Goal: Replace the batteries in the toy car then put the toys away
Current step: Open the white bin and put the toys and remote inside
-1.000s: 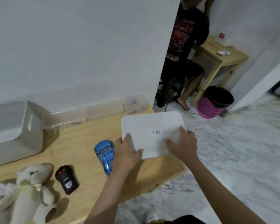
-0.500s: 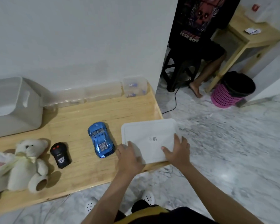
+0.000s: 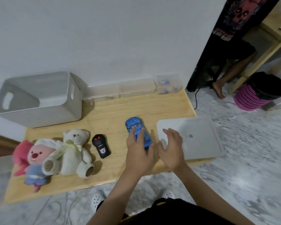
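1. Tabletop [image 3: 104, 114]: wooden, carrying every item below.
2. Grey bin [image 3: 39, 101], at 10 o'clock.
3. White lid [image 3: 199, 138], at 3 o'clock, overhanging the edge.
4. Teddy bear [image 3: 75, 150], at 8 o'clock.
5. Hands: left hand [image 3: 139, 153] closing on the blue toy car [image 3: 136, 130]; right hand [image 3: 172, 150] spread, released, just beside it.
6. Remote [image 3: 101, 145], left of the car.

Left hand [image 3: 139, 153] is lying over the rear of the blue toy car [image 3: 137, 130], fingers curling around it on the wooden table [image 3: 113, 114]. Right hand [image 3: 172, 149] is hovering open just beside the car, over the near corner of the white lid [image 3: 199, 138]. Black remote [image 3: 101, 146] is lying left of the car; white teddy bear [image 3: 75, 151] and pink plush [image 3: 33, 161] are lying further left. Grey bin [image 3: 39, 99] is standing at the wall
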`<state>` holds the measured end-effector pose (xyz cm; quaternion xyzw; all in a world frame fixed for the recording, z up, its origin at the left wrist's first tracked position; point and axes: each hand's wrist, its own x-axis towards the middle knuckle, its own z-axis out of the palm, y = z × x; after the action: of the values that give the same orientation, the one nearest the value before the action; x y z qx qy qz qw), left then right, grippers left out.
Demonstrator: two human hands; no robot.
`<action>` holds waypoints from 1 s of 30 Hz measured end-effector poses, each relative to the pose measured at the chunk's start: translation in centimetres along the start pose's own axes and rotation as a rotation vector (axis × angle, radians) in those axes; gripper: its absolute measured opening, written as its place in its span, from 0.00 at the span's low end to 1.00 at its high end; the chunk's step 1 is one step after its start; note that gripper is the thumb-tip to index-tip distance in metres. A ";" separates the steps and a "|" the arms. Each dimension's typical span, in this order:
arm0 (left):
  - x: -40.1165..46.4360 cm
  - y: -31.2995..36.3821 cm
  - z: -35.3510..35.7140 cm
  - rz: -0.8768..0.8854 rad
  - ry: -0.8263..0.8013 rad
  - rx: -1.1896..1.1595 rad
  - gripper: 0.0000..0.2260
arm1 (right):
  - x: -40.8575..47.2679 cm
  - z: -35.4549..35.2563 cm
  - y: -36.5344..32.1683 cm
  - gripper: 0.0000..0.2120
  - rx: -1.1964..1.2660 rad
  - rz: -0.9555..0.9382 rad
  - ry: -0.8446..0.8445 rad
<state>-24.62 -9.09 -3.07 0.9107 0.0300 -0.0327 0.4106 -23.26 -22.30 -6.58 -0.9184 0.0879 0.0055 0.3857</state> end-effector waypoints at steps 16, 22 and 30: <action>1.6 -21.4 -27.1 -0.331 -0.093 0.324 0.29 | -1.7 21.7 -23.1 0.32 0.125 0.060 -0.407; 1.5 -23.3 -27.7 -0.366 -0.311 0.480 0.37 | -0.2 23.0 -24.0 0.35 -0.009 0.090 -0.417; 1.5 -26.3 -27.4 -0.162 -0.188 0.398 0.33 | -0.5 23.5 -23.9 0.29 -0.026 0.082 -0.332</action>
<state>-24.28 28.83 -4.71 0.9613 0.0577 -0.1554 0.2200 -18.47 10.89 -6.16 -0.9054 0.0605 0.1738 0.3826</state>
